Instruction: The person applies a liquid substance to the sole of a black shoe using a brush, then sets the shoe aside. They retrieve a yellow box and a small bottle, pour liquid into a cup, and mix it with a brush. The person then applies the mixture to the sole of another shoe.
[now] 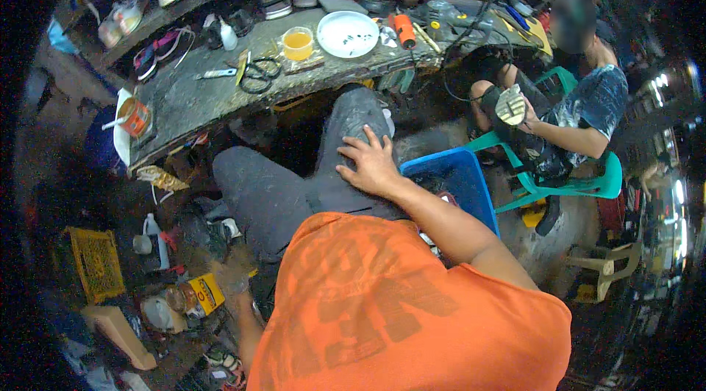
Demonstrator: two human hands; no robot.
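Observation:
My right hand (371, 163) lies on my right thigh, fingers spread, with nothing in it. Down at my left side, my left hand (232, 277) is smeared by motion, so its fingers and anything in them are hard to read. Close beside it lies a clear jar with a yellow label (204, 295). A dark shoe with white parts (224, 233) is just above that hand, among dim clutter.
The worn workbench (184, 119) ahead bears scissors (261, 75), a tub of amber liquid (298, 43), a white plate (347, 34) and an orange heat gun (402, 29). A blue bin (456, 170) stands at my right. Beyond it, a seated person holds a shoe sole (510, 106).

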